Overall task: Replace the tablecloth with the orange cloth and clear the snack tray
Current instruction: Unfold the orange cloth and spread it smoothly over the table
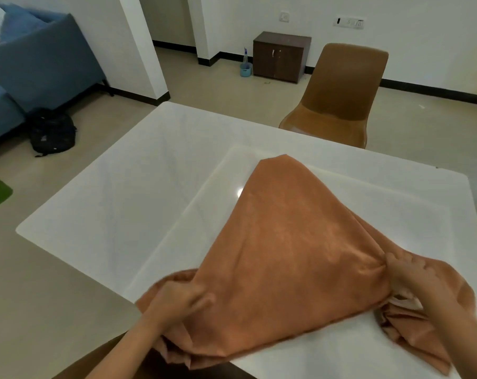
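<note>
We see a softly, evenly lit indoor room with only faint shadows. A small bright glare spot shines on the glossy white table (138,187) beside the orange cloth (292,236). Both hands look slightly motion-blurred, and straight lines bow near the edges.

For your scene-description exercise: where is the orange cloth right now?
In the head view, the orange cloth lies bunched on the near right part of the white table, gripped by the left hand and right hand.
</note>
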Action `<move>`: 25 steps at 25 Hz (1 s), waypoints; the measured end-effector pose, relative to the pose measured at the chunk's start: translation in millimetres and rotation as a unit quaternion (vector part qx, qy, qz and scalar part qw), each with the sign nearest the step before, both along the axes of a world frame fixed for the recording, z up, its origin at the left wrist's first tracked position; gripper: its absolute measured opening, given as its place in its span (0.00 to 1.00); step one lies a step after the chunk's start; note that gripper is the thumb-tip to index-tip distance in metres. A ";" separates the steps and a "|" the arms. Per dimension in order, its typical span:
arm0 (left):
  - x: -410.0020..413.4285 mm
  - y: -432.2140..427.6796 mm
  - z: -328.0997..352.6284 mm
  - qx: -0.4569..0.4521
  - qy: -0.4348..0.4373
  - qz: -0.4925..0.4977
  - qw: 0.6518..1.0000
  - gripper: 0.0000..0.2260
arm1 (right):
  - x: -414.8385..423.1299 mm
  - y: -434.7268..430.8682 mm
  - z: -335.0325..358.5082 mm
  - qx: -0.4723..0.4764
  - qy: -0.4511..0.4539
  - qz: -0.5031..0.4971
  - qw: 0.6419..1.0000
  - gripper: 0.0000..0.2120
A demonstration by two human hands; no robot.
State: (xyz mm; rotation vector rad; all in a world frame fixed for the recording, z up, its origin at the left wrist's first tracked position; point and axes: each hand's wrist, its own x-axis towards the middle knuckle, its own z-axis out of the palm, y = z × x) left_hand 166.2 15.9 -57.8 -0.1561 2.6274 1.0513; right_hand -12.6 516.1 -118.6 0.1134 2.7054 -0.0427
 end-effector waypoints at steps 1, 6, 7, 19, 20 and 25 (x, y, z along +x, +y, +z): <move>-5.9 3.3 -4.6 -0.049 0.104 0.081 0.990 0.22 | -8.4 -2.6 3.9 -0.023 0.004 -0.013 1.000 0.21; -65.0 -2.6 -46.9 -0.036 0.004 0.287 0.957 0.23 | -59.5 -114.9 34.0 -0.182 0.055 -0.013 0.982 0.30; -68.9 6.9 -52.7 -0.040 -0.036 0.271 0.961 0.24 | -60.9 -131.2 34.8 -0.183 0.035 -0.006 0.983 0.36; -51.8 58.8 -47.4 -0.027 0.020 0.261 0.965 0.06 | -41.6 -138.3 41.9 -0.307 0.244 -0.045 0.919 0.09; -66.5 52.5 -34.9 -0.060 0.035 0.291 0.954 0.07 | -50.6 -137.4 59.6 -0.305 0.263 -0.060 0.913 0.10; -139.4 19.6 54.5 -0.150 0.271 0.293 0.905 0.08 | -54.8 -120.2 122.1 -0.305 0.405 -0.083 0.858 0.06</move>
